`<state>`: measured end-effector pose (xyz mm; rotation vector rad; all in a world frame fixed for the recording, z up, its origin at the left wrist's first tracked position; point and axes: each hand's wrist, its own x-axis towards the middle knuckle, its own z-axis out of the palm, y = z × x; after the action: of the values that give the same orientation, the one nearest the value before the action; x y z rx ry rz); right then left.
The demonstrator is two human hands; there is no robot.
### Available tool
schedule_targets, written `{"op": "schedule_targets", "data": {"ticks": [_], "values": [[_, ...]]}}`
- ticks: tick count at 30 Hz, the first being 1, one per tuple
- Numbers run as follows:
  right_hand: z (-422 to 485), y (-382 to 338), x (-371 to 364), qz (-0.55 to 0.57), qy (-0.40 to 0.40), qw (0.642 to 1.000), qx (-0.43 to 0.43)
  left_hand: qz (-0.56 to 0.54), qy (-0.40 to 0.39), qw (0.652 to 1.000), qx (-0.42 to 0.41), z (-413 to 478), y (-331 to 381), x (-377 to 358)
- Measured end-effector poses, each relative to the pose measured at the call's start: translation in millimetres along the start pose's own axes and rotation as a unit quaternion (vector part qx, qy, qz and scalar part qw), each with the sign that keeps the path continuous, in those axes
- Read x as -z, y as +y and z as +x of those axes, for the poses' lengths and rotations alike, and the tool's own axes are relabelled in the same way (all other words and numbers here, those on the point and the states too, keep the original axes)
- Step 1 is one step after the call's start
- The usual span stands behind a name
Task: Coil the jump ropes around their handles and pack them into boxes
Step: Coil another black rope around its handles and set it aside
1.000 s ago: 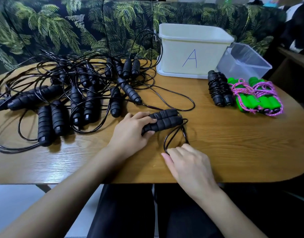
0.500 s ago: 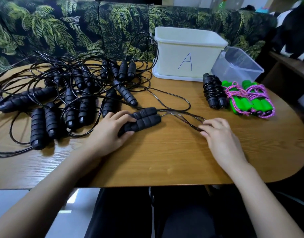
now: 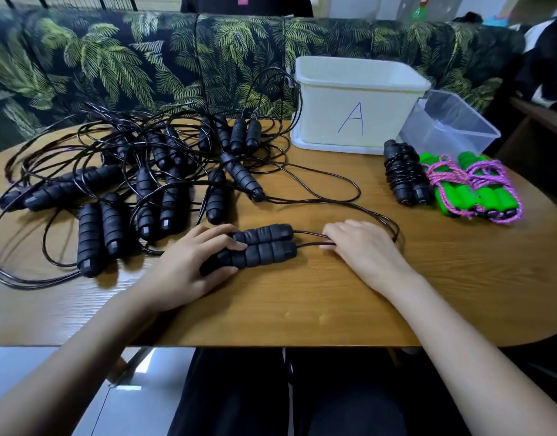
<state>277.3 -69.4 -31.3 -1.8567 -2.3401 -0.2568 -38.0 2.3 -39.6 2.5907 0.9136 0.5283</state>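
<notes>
Two black foam handles (image 3: 261,248) lie side by side on the wooden table (image 3: 302,303), and my left hand (image 3: 195,262) grips their left ends. My right hand (image 3: 362,247) rests just right of the handles, its fingers pinching the two strands of black rope (image 3: 308,239) that come out of them. The rope loops away past my right hand toward the back. A tangled pile of several black jump ropes (image 3: 145,184) covers the table's left half. One coiled black rope (image 3: 404,174) and two coiled green-handled ropes with pink cord (image 3: 472,190) lie at the right.
A white box marked "A" (image 3: 356,102) stands at the back right, with a clear plastic box (image 3: 450,124) tilted beside it. A palm-print sofa (image 3: 145,64) runs behind the table. The table's front edge is close to my lap.
My right hand slid out to the right along the rope, then came back in close to the handles. My left hand has kept its hold on the handles.
</notes>
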Motion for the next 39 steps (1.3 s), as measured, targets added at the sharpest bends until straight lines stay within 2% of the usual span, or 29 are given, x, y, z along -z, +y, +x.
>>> {"op": "schedule_targets", "data": {"ticks": [3,6,10,14,18,26,32,39], "values": [[-27,21,1,0.036,0.029,0.999,-0.012,0.01,0.02,1.0,0.011,0,5,-3],[-51,28,5,0.055,0.09,0.994,-0.018,0.026,0.04,0.999,0.023,-1,10,-7],[-61,6,7,0.007,0.174,0.983,-0.062,0.068,0.085,0.993,0.05,12,26,-21],[-68,-8,5,-0.047,0.184,0.976,-0.106,0.101,0.109,0.987,0.064,41,46,-38],[-69,-27,2,-0.045,0.194,0.973,-0.12,0.096,0.107,0.986,0.086,69,63,-49],[-44,-89,-13,-0.025,0.204,0.976,-0.068,0.097,0.055,0.991,0.078,75,62,-37],[-42,-97,-14,-0.038,0.206,0.977,-0.044,0.084,-0.017,0.99,0.112,84,73,-25],[-43,-95,-14,-0.038,0.196,0.979,-0.03,0.181,-0.043,0.972,0.142,101,94,-21]]}}
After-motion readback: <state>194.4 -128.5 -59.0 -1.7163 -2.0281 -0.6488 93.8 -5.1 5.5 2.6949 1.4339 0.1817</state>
